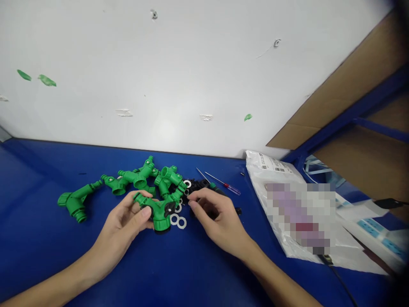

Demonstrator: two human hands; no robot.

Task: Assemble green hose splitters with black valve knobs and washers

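Observation:
My left hand (123, 224) grips a green plastic Y-shaped hose splitter (161, 222) with a black valve knob (169, 208) on its right branch and a black ring at its lower end. Just right of the splitter, my right hand (220, 217) has thumb and fingertips drawn together, and whatever they may hold is too small to make out. Flat white ring washers (181, 222) lie on the blue table between the hands. Small black parts (200, 185) are heaped behind my right fingers, which partly hide them.
More green hose splitters (139, 177) lie behind my left hand, with one green splitter (76, 202) farther left. A screwdriver (231, 188) lies behind my right hand. A white plastic bag (277, 226) with a blurred-out object, a cable and a power strip (372, 228) occupy the right.

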